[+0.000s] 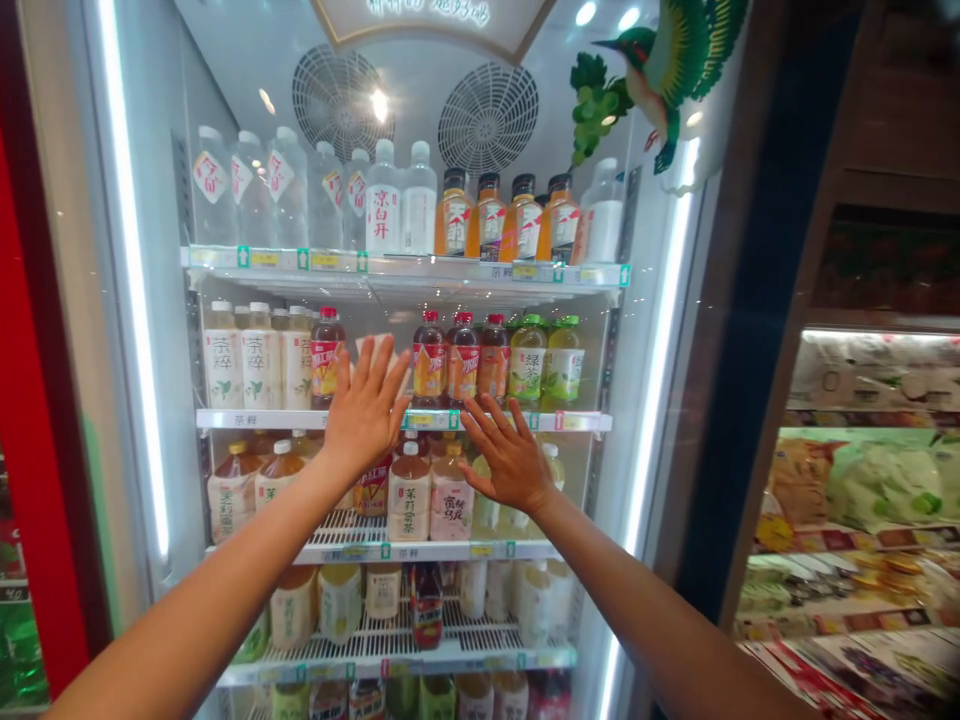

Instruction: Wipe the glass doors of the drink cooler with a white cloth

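Both my arms reach forward to a drinks cooler (pixel 660 330) lit from inside. My left hand (pixel 366 405) is open, fingers spread and pointing up, level with the second shelf (pixel 577 422) and in front of red-capped tea bottles (pixel 461 360). My right hand (pixel 508 455) is also open, fingers spread and angled up-left, just below that shelf and in front of pale bottles (pixel 409 495) on the third shelf. Neither hand holds anything. Whether they press on a glass door or reach inside, I cannot tell.
The top shelf carries water bottles (pixel 382 205) and orange juice bottles (pixel 487 215). Green-capped tea bottles (pixel 544 360) stand right of the red-capped ones. A red panel (pixel 37 420) borders the left. An open chilled case with packaged food (pixel 862 480) is at the right.
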Available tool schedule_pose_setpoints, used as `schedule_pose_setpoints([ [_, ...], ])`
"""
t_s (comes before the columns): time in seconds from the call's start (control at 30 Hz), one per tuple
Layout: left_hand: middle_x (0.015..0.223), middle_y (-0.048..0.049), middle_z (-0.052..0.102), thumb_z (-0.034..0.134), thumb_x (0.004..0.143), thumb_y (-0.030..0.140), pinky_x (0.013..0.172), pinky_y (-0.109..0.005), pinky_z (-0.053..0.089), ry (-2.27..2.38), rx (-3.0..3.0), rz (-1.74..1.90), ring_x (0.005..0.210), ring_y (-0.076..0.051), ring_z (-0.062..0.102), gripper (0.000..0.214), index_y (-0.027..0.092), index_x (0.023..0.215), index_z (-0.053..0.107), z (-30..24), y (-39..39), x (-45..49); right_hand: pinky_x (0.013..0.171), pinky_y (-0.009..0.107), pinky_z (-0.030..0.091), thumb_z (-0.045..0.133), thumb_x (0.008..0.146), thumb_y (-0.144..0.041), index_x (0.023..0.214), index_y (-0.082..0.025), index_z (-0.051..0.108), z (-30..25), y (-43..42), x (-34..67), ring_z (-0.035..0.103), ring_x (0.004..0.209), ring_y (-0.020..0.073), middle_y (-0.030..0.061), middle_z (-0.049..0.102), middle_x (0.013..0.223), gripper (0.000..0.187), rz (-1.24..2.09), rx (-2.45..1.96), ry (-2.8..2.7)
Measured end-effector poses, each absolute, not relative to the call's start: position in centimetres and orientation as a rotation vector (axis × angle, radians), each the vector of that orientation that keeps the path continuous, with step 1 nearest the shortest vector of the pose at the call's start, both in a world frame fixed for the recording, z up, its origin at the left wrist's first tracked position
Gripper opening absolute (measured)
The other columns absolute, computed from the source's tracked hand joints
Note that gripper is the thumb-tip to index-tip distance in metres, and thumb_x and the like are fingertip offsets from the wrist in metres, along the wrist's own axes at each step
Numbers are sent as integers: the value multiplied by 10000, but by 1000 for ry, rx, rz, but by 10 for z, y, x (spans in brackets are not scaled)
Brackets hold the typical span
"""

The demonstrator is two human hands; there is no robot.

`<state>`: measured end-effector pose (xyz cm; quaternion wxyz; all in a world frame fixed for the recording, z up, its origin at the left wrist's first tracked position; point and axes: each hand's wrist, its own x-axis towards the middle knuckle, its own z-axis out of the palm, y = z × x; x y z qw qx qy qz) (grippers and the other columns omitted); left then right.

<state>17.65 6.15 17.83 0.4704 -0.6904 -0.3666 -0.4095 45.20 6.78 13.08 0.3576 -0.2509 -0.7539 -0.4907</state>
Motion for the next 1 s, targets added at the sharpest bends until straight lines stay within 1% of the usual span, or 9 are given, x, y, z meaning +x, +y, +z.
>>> schedule_pose_setpoints([
  [0.1, 1740, -102, -15, 412, 1032, 337, 1310, -616, 32, -935, -1661, -1069, 1614, -303, -76, 737, 210, 1657, 41, 173, 62, 196, 1315, 576, 153, 547, 984, -451, 1658, -89, 133, 133, 70, 449, 205, 1601, 292, 141, 394, 1646, 870, -1259, -637, -1929],
  [0.23, 1735, -30, 103, 422, 1030, 367, 1336, -420, 11, -799, -1761, -983, 1616, -186, -26, 730, 252, 1657, 66, 91, 36, 206, 1311, 580, 168, 523, 994, -461, 1668, -112, 80, 134, 70, 447, 247, 1589, 297, 137, 360, 1663, 878, -1208, -670, -1954],
  [0.3, 1726, 11, 154, 421, 1032, 380, 1333, -359, 26, -755, -1806, -938, 1613, -142, 10, 715, 294, 1654, 78, 81, 31, 205, 1311, 576, 173, 520, 997, -462, 1669, -117, 56, 133, 69, 449, 247, 1588, 296, 136, 344, 1671, 886, -1184, -672, -1964],
  [0.5, 1737, -102, 7, 431, 1029, 334, 1312, -589, -9, -932, -1735, -1053, 1613, -291, -74, 739, 199, 1655, 62, 147, 58, 225, 1321, 578, 141, 526, 1002, -393, 1668, -130, 24, 134, 67, 450, 197, 1601, 264, 117, 352, 1668, 875, -1176, -626, -1925],
  [0.6, 1731, -90, 63, 432, 1027, 326, 1324, -515, -34, -893, -1754, -1033, 1613, -245, -55, 733, 200, 1655, 76, 101, 43, 234, 1323, 569, 143, 513, 1002, -349, 1667, -125, 40, 135, 66, 449, 187, 1601, 255, 115, 366, 1659, 847, -1184, -623, -1913],
  [0.67, 1721, -39, 149, 408, 1033, 337, 1332, -430, -25, -818, -1795, -982, 1610, -175, -25, 713, 246, 1655, 71, 64, 30, 233, 1324, 564, 146, 510, 999, -342, 1666, -116, 65, 135, 66, 449, 188, 1600, 255, 117, 377, 1653, 833, -1187, -620, -1910],
  [0.73, 1708, -5, 207, 401, 1036, 348, 1332, -395, -19, -783, -1820, -944, 1606, -139, -4, 705, 283, 1652, 65, 56, 27, 229, 1326, 556, 149, 512, 998, -340, 1664, -110, 89, 135, 66, 448, 192, 1600, 254, 119, 385, 1650, 822, -1189, -613, -1909],
  [0.9, 1731, -86, 73, 434, 1028, 346, 1313, -589, -28, -936, -1786, -979, 1614, -270, -27, 733, 230, 1654, 71, 121, 52, 223, 1320, 568, 167, 516, 1003, -363, 1669, -138, 85, 136, 66, 451, 215, 1596, 257, 113, 365, 1661, 824, -1177, -634, -1924],
  [1.0, 1727, -88, 71, 432, 1028, 342, 1316, -587, -17, -977, -1785, -988, 1610, -262, -43, 742, 233, 1654, 49, 95, 42, 211, 1319, 565, 167, 517, 1000, -362, 1670, -148, 83, 133, 66, 453, 206, 1599, 255, 107, 363, 1664, 826, -1184, -646, -1931],
])
